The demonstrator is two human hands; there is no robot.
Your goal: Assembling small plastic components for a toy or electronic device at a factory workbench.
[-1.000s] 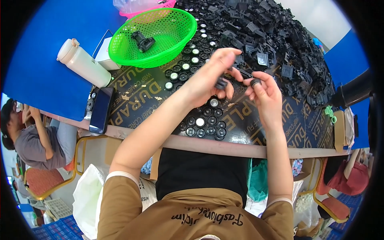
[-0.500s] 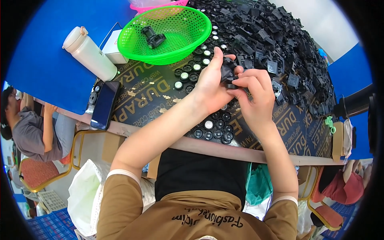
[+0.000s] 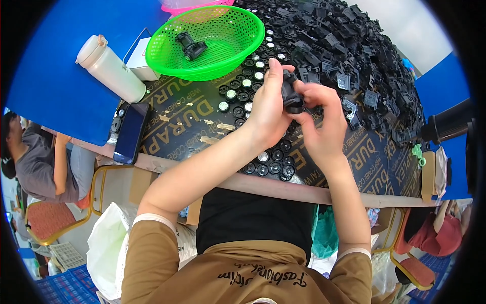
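A black plastic toy car chassis sits in my left hand, whose fingers wrap round its far side with the thumb pointing up. At its near end is a black wheel. My right hand meets the chassis from the right, fingers curled against its side and thumb just below the wheel. These right fingertips are slightly blurred. Loose black wheels, some with silver-white hubs, lie on the table beneath and left of my hands. Another black chassis rests in a green basket.
A large heap of black plastic parts covers the far right of the table. At the left are a white bottle, a white box and a phone. A black cylinder juts in from the right. Another person sits at left.
My right fingers have shifted at the chassis, and the wheel at its near end now shows more plainly. My left hand still holds the chassis in nearly the same place.
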